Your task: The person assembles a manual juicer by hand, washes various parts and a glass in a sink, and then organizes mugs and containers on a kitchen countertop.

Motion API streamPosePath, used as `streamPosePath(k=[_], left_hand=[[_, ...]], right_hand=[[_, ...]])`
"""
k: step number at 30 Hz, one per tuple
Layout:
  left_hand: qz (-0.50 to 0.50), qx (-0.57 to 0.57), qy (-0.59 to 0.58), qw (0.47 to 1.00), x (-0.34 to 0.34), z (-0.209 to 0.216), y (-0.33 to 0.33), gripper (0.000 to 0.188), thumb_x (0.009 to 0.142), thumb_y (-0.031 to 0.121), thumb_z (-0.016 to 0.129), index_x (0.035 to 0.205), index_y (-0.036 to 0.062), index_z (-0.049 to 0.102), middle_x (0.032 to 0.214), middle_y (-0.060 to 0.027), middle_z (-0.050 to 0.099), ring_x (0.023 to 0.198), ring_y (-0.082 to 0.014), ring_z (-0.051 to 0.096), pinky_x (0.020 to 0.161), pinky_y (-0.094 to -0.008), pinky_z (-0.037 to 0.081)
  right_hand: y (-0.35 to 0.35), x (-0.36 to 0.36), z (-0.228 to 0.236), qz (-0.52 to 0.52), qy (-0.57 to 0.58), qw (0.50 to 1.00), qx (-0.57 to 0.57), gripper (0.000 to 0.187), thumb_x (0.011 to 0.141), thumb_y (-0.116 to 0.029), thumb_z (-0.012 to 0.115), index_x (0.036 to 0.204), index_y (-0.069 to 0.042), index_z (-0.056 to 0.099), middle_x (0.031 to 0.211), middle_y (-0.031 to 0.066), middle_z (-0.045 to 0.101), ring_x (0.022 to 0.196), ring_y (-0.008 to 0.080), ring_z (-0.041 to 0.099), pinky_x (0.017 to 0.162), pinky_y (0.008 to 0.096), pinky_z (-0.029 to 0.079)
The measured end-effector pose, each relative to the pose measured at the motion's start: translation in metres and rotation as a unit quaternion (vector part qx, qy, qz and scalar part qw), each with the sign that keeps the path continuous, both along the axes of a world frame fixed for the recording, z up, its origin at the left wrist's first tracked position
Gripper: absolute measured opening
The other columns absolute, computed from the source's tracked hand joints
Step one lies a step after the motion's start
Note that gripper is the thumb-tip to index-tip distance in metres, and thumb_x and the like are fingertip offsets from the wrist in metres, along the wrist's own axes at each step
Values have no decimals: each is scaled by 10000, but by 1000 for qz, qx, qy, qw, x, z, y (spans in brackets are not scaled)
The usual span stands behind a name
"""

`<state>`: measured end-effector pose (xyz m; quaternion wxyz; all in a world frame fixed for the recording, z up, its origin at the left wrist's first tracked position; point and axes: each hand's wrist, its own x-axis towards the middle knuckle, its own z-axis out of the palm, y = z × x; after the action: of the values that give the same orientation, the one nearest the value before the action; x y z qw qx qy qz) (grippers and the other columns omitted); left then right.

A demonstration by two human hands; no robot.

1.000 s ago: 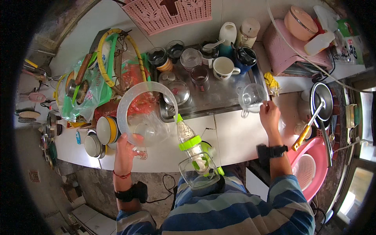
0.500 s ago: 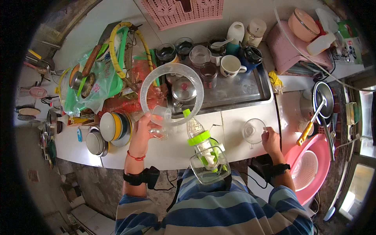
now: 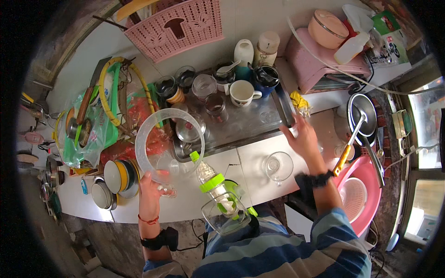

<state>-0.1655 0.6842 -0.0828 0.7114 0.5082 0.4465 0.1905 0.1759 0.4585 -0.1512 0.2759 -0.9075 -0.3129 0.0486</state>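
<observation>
My left hand (image 3: pixel 149 192) is closed at the near-left rim of a wide translucent plastic ring (image 3: pixel 139 149). Small clear pieces lie close to its fingers, and their shape is hard to make out. My right hand (image 3: pixel 303 143) hangs with its fingers spread near the tray's right corner, holding nothing. A clear glass mug (image 3: pixel 278 167) stands on the white counter to the left of that hand. Between my hands, near the counter's front edge, is a device with a lime-green collar (image 3: pixel 212 182) and a clear square cup (image 3: pixel 218 222); its kind is unclear.
A metal tray (image 3: pixel 236 135) carries cups, a white mug (image 3: pixel 243 92) and a small lidded pot (image 3: pixel 187 127). Stacked bowls (image 3: pixel 113 176) stand at left, beside bags and a green basket (image 3: pixel 112 113). At right are a pink basin (image 3: pixel 371 199), a pan (image 3: pixel 354 103) and a yellow cloth (image 3: pixel 299 102).
My right hand has let go of the glass mug's handle, opened and moved up toward the tray. The left hand keeps its place at the ring. The whole view has shifted.
</observation>
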Motion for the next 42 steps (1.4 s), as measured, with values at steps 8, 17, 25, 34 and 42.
streamPosePath(k=[8,17,25,34,42], left_hand=[[-8,20,12,1000,3,11,-18,512,872,485,354,1025,21,510,999,-112,552,867,-225,551,580,-369,487],[35,30,35,998,5,15,-27,520,854,487,370,994,15,537,991,-114,551,860,-240,557,606,-367,477],[-37,15,16,999,-1,2,-18,573,871,567,322,1099,64,478,1037,-115,541,901,-243,554,588,-376,504],[-63,55,-14,996,30,15,-7,536,884,530,334,1050,52,511,1041,-116,542,896,-237,557,584,-376,518],[-71,24,-49,996,51,19,-11,475,895,433,373,1010,2,536,1036,-117,557,864,-229,570,612,-346,507]], right_hand=[[113,69,-40,-62,-72,985,146,1138,570,-385,809,1344,70,110,1216,294,368,1101,425,404,920,423,377],[132,78,-65,-94,-40,971,217,1163,534,-256,829,1374,15,72,1356,222,289,1221,355,347,987,383,338],[113,75,-36,-73,-25,957,278,1036,576,-269,791,1351,25,171,1313,242,341,1202,378,368,995,382,333],[10,59,-1,-241,-142,921,269,1009,558,-244,790,1342,25,214,1273,217,390,1159,322,431,977,355,352],[-58,67,-45,-374,-208,896,118,1022,577,-277,770,1360,9,180,1298,218,367,1200,359,388,982,374,355]])
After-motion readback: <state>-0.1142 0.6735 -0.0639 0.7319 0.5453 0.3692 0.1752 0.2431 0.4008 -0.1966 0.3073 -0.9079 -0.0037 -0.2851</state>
